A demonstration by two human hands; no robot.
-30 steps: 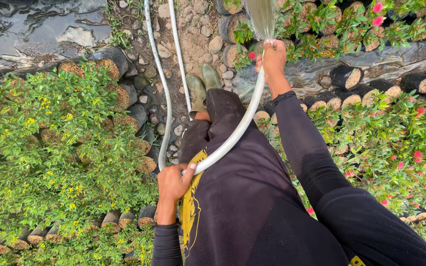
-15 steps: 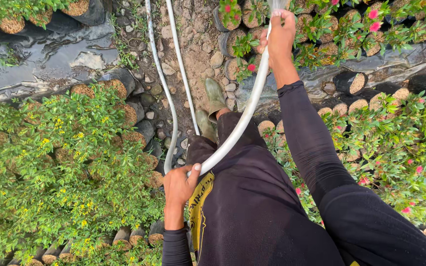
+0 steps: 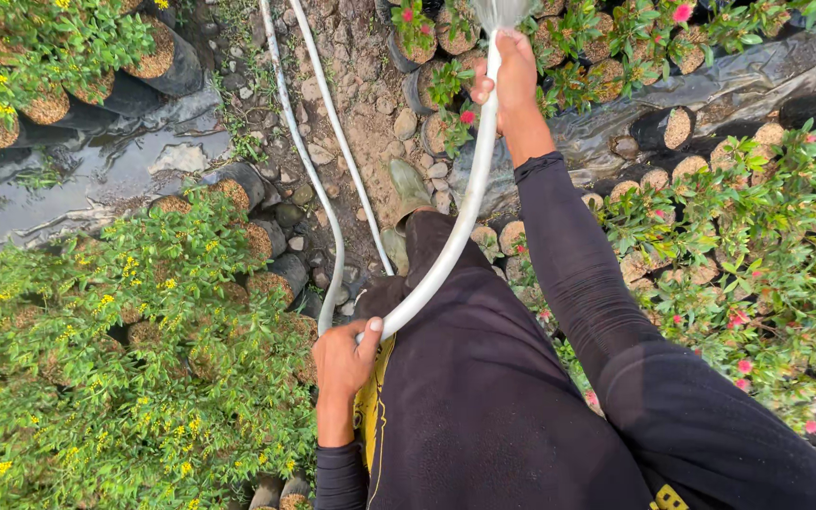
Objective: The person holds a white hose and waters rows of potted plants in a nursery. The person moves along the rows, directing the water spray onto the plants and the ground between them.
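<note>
Hands [image 3: 516, 74] [image 3: 343, 356] gripping white hose [image 3: 455, 236], spraying

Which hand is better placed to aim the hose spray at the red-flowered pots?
Right. The right hand grips the white hose at its spraying end, beside the red-flowered pots. The left hand holds the hose lower, near the waist.

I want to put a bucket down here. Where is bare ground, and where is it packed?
Bare ground is the stony dirt path between the yellow-flowered plants and the red-flowered plants, though the white hose runs along it. The wet black sheet at left is partly free. Both plant beds are crowded with bagged pots.
</note>
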